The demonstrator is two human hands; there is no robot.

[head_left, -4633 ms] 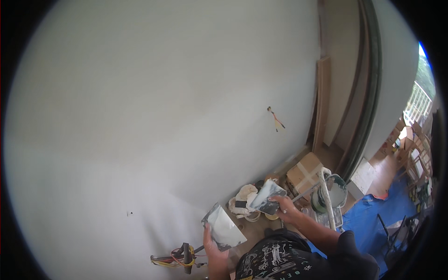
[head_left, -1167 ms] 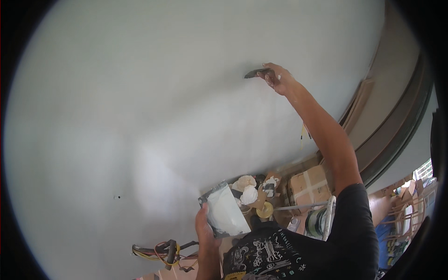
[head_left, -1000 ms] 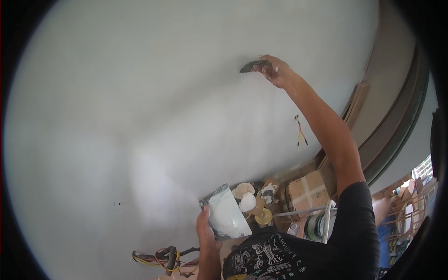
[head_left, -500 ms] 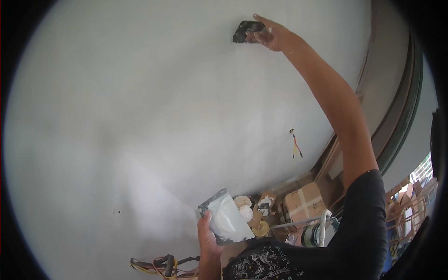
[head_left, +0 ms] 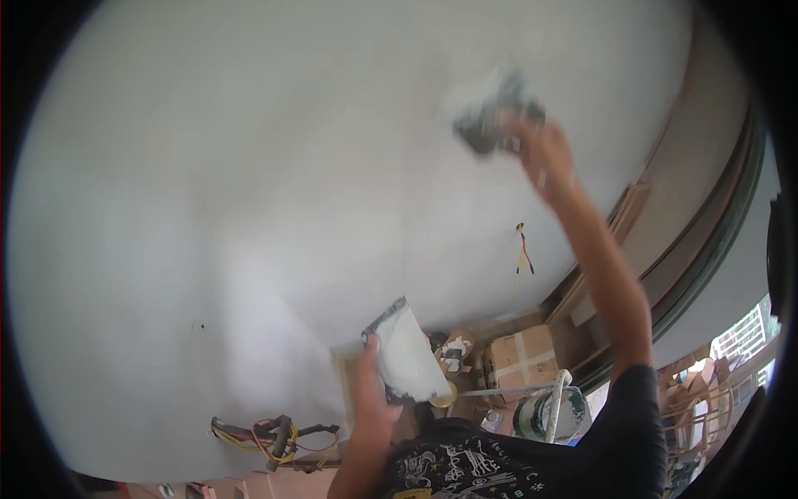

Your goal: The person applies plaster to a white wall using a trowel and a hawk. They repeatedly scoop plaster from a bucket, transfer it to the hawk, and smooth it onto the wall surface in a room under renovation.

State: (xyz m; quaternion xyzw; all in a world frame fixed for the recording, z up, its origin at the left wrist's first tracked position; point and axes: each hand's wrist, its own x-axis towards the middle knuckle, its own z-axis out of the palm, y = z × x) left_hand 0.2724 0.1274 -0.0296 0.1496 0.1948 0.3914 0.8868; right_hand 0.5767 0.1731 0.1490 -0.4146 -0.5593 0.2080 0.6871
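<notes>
My right hand (head_left: 544, 154) grips a dark, wide putty scraper (head_left: 480, 133), raised in front of the upper right of the pale wall (head_left: 299, 166). White putty shows along the scraper's far side, and both are smeared by motion. Whether the scraper touches the wall, I cannot tell. Low in the middle, my left hand (head_left: 376, 395) is closed round the side of a flat putty board (head_left: 384, 319), thumb on its upper face. A smooth layer of white putty (head_left: 409, 353) covers most of this tilted board, whose edges are dark and stained.
Red and yellow wires (head_left: 524, 249) poke out of the wall at right. A bundle of cables (head_left: 283, 437) sticks out at lower left. Below stand a taped cardboard box (head_left: 522, 358), a putty-stained bucket (head_left: 544, 416) and a pale pole (head_left: 559, 407). Wooden trim (head_left: 628, 216) borders the wall at right.
My right hand has come down and to the right with the scraper, which has turned and now shows white putty. The board in my left hand sits slightly higher and tilts more steeply.
</notes>
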